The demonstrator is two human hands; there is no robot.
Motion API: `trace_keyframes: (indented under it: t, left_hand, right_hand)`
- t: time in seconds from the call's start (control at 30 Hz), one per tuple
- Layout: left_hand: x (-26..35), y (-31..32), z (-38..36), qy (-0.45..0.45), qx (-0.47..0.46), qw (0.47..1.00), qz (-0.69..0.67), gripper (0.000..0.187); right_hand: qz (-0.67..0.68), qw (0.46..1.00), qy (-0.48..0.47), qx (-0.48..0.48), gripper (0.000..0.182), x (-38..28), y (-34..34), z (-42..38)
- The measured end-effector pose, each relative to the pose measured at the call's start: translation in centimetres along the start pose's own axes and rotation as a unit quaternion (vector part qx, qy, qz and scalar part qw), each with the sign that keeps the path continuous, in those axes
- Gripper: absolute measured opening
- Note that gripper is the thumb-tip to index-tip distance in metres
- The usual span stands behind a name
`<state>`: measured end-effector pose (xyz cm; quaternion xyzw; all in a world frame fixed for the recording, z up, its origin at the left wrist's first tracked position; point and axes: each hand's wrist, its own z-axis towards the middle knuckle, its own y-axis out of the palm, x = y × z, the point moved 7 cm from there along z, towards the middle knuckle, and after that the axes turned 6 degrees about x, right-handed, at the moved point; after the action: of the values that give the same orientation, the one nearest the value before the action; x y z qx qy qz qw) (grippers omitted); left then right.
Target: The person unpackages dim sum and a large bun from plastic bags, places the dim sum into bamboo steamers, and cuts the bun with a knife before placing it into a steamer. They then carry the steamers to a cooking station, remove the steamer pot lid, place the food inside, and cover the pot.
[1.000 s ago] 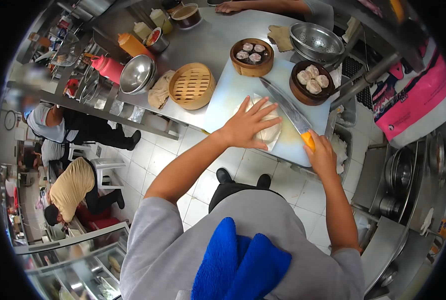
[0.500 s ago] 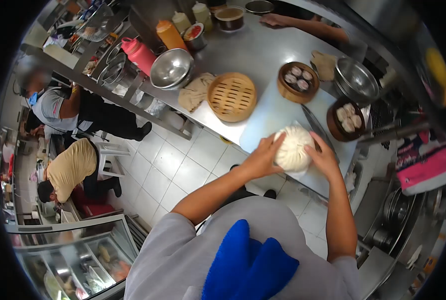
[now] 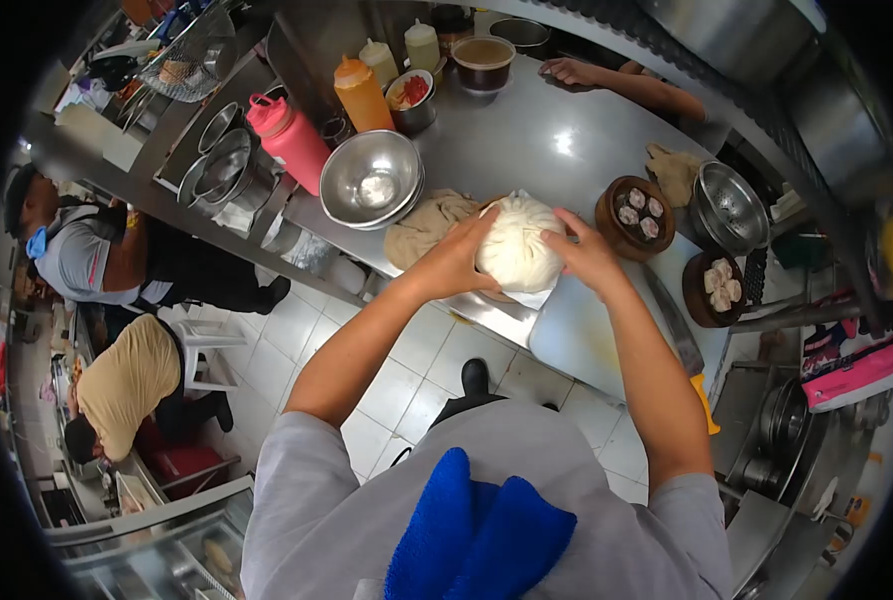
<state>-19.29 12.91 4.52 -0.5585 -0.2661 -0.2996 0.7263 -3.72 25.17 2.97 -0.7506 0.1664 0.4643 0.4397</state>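
Note:
A large white pleated bun (image 3: pixel 521 245) is held between both of my hands, with a bit of white paper (image 3: pixel 534 299) showing beneath it. My left hand (image 3: pixel 456 258) curves round its left side. On the opposite side, my right hand (image 3: pixel 588 255) presses thumb and fingers against it. The bun covers most of the slatted bamboo steamer piece below. To the right lie a pale cutting board (image 3: pixel 591 345) and a knife (image 3: pixel 672 322) with a yellow-orange handle. A crumpled tan cloth (image 3: pixel 421 228) is close by my left hand.
Two small bamboo steamers, one with shumai (image 3: pixel 638 214) and one with pale dumplings (image 3: pixel 721 285), stand right. Metal bowls (image 3: pixel 371 180), a pink bottle (image 3: pixel 288 140) and sauce bottles (image 3: pixel 364 95) line the left. Another person's forearm (image 3: pixel 641 92) rests at the far edge. Two people are left.
Both hands have carried the bun leftward from above the cutting board to over the slatted bamboo piece. The camera view has shifted, and the knife's handle now shows.

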Motion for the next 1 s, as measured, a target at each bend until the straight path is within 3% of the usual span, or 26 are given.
trace_keyframes:
  t: [0.1,0.23,0.33,0.4,0.5,0.57,0.6,0.63,0.67,0.7,0.77,0.97,1.0]
  left_hand:
    - [-2.1,-0.3,0.6,-0.011,-0.011,1.000,0.018,0.110]
    - [-2.6,-0.1,0.5,-0.037,-0.050,0.988,0.142,0.106]
    - [-2.7,0.2,-0.2,-0.011,-0.016,0.979,0.202,0.101]
    - [-2.5,0.1,-0.9,0.007,0.007,0.974,0.228,0.098]
    - [-3.3,-0.6,-2.3,0.018,0.049,0.987,0.153,0.086]
    - [-7.4,-0.3,-3.7,-0.120,0.095,0.986,-0.069,0.077]
    - [-8.5,-0.1,-4.3,-0.113,0.090,0.987,-0.074,0.077]
    - [-10.7,0.5,-5.0,-0.203,0.083,0.964,-0.150,0.072]
    - [-11.5,1.4,-4.7,-0.288,0.070,0.929,-0.224,0.067]
    - [-11.0,2.0,-3.7,-0.276,0.057,0.931,-0.232,0.067]
    - [-9.8,2.5,-3.6,-0.408,-0.002,0.858,-0.312,0.051]
    - [-10.8,2.7,-3.1,-0.399,0.004,0.873,-0.282,0.046]
    - [-9.4,0.7,-2.0,-0.231,0.107,0.961,-0.110,0.048]
  right_hand:
    - [-0.010,1.000,0.012,0.010,0.068,0.9,1.5,1.6]
    - [-0.041,0.999,0.009,0.019,0.065,2.3,2.3,2.3]
    - [-0.239,0.967,-0.043,0.075,0.057,-1.1,1.8,-0.2]
    - [-0.225,0.967,-0.057,0.105,0.055,-1.3,1.6,-1.0]
    - [-0.175,0.970,-0.083,0.149,0.050,-0.7,-0.3,-2.8]
    - [-0.141,0.972,-0.090,0.168,0.047,0.0,-2.3,-4.4]
    - [-0.100,0.978,-0.036,0.177,0.046,1.0,-3.6,-5.1]
    - [-0.059,0.980,0.019,0.191,0.044,2.1,-5.1,-5.8]
    - [-0.061,0.972,0.002,0.228,0.041,3.8,-6.5,-6.1]
    - [-0.067,0.968,0.009,0.243,0.041,5.4,-7.6,-6.4]
    - [-0.112,0.952,0.010,0.283,0.039,6.7,-9.6,-6.4]
    - [-0.091,0.982,0.075,0.146,0.051,3.4,-4.4,-5.3]
    - [-0.117,0.981,-0.008,0.155,0.054,2.1,-3.2,-5.2]
